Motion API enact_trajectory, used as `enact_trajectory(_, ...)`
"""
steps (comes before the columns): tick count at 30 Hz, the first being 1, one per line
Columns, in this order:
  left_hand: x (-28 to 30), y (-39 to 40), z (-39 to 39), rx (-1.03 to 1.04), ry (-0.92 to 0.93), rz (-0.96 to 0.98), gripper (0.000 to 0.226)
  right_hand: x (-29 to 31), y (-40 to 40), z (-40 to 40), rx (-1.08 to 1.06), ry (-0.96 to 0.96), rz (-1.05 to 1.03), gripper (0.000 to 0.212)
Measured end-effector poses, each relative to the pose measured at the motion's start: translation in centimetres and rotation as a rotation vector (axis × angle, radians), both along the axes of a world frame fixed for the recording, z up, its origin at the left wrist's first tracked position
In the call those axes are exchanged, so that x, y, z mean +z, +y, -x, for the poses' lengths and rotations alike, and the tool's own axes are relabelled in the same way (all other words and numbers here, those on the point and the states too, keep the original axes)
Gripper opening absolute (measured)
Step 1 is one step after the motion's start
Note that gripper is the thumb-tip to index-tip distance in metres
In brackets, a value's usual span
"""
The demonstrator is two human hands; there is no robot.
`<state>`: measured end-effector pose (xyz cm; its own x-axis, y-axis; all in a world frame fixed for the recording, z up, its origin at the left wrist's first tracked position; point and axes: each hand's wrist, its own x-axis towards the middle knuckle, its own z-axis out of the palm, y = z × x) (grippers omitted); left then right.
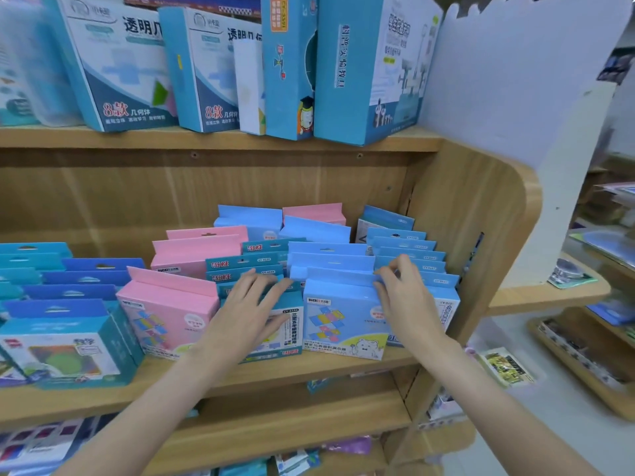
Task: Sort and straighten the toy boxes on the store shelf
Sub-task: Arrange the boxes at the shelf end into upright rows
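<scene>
Left hand [252, 305] lay spread flat on the teal box [287, 329]. Right hand [403, 297], at its 3 o'clock, pinched the light-blue box [338, 324] top edge.

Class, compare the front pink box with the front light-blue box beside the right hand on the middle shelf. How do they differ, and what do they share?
The pink box is pink; the light-blue box is pale blue with a bear cartoon on its front. The pink box stands untouched, while the right hand touches the light-blue box's upper right edge. The pink box sits left of the left hand, the light-blue box right of it. Both stand in the front row, have a hang tab, and show coloured squares.
</scene>
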<state>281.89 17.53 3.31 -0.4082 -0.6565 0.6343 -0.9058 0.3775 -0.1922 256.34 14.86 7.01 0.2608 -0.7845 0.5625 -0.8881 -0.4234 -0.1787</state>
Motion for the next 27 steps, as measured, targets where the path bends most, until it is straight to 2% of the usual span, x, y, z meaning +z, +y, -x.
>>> enact_trajectory(3,0.3,1.6,-0.6,-0.064,0.028,0.056,0.041,0.3,-0.3,0.1,-0.028,0.007,-0.066,0.018)
enact_trajectory(6,0.5,3.8,-1.3,-0.125,0.035,0.16,0.033,0.3,0.2,0.1,-0.047,-0.019,-0.106,0.042)
enact_trajectory(9,0.8,4.2,-2.1,-0.099,0.055,0.217,0.027,-0.3,1.4,-0.3,-0.051,0.124,-0.058,0.07)
enact_trajectory(12,0.6,3.6,-3.2,-0.025,0.169,0.138,0.029,-1.2,1.8,-1.2,-0.12,0.265,-0.02,0.085)
enact_trajectory(15,0.5,3.9,-5.0,0.048,0.377,-0.068,0.053,-1.4,2.1,-2.4,-0.068,0.249,0.094,0.079)
enact_trajectory(20,1.7,3.7,-8.4,0.067,0.193,-0.236,0.085,-1.9,2.7,-7.4,0.266,0.339,0.15,0.08)
enact_trajectory(22,2.4,3.4,-9.5,0.129,0.119,-0.263,0.1,-2.3,2.6,-9.4,0.275,0.392,0.121,0.083)
enact_trajectory(24,2.8,3.3,-10.1,0.17,0.137,-0.32,0.109,-2.5,2.4,-10.4,0.262,0.403,0.112,0.084)
enact_trajectory(27,2.8,3.3,-10.0,0.191,0.171,-0.339,0.109,-2.7,2.1,-9.7,0.256,0.353,0.129,0.084)
